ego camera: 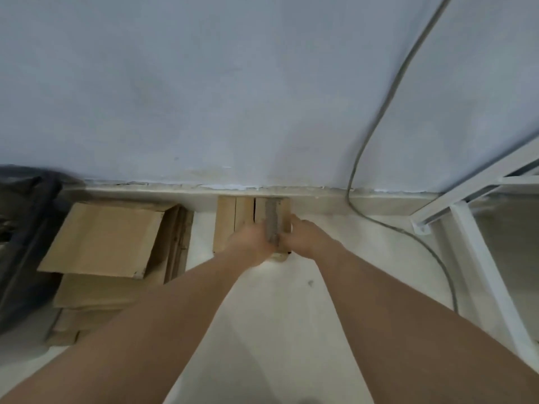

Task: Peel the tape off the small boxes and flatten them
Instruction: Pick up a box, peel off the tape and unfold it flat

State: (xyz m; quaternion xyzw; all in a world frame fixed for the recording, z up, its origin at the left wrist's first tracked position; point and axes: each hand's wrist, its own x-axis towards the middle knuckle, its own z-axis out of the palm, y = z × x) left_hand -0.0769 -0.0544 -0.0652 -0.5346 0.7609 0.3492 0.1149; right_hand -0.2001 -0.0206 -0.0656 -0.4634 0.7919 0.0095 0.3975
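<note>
tan cardboard box [245, 217], grey tape strip [271, 220], pale blue-grey wall [233, 83]

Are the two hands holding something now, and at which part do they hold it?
Both hands, left hand and right hand, hold the small box at its near end, beside the grey tape strip. The exact finger positions are blurred.

A bare storage or utility corner of a building: plain pale-blue painted wall [233, 83], loose grey cable [376, 123], white metal frame [478, 258], stacked flattened brown cardboard sheets [105, 237], black plastic bag [20, 228].
</note>
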